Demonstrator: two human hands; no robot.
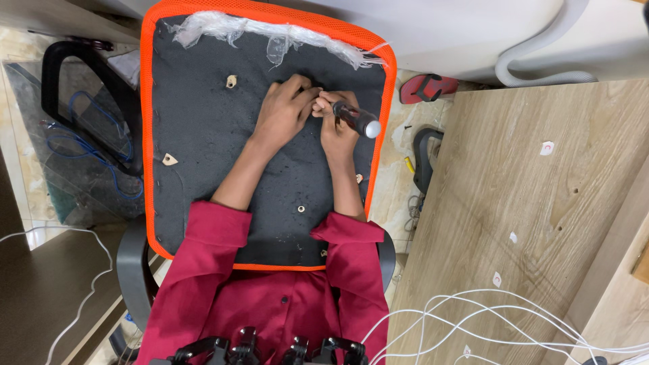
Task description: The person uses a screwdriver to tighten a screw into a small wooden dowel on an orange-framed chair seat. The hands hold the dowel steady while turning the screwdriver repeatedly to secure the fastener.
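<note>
A view looking straight down at a person in a dark red long-sleeved shirt, working on an upturned office chair seat.

At far left, a black curved plastic chair armrest (64,74) lies on the floor beside a tangle of blue wire (88,145). Next comes the chair seat base (203,135), a broad black fabric-covered panel edged with bright orange mesh, resting underside up across the person's lap. Torn clear plastic wrap (270,30) clings to its far edge, and several small pale screw holes dot the fabric.

Near the seat's top centre, the left hand (284,111) rests palm down on the black fabric, its fingers curled together and pressing at one spot. Touching it, the right hand (334,122) is clamped around a screwdriver with a dark handle and rounded grey end cap (357,118), the tip hidden beneath the left fingers.

The work appears to be driving or loosening a fastener at that spot. The next move likely calls for keeping the tip seated while twisting the handle.

To the right, a red sandal (426,88) lies on the floor, then a pale wooden board (541,223) crossed by white cables (487,311).
</note>
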